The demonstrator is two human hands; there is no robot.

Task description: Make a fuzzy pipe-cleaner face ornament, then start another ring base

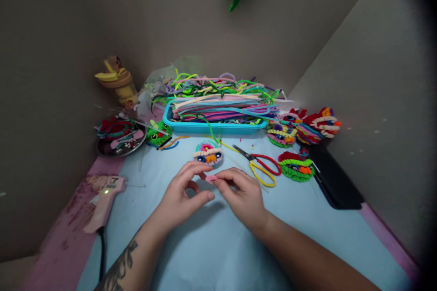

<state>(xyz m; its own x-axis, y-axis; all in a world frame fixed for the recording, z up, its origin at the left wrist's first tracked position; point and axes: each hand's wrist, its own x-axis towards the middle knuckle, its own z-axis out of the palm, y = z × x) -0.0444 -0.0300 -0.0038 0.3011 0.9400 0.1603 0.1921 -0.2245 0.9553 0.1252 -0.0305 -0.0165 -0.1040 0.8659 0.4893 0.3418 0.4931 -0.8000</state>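
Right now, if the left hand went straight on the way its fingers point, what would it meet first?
Probably the small pink piece, pinched by the right hand, though this single view leaves depth unclear.

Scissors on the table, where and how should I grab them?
Take the scissors by the red handle and yellow handle, probably coming from the near right: both loops face that way, while the blades point far left. Your right hand would need to release the pink piece first.

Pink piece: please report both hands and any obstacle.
Right hand pinches pink piece. Left hand open beside it. Nothing visible between hands blocks; scissors lie beyond.
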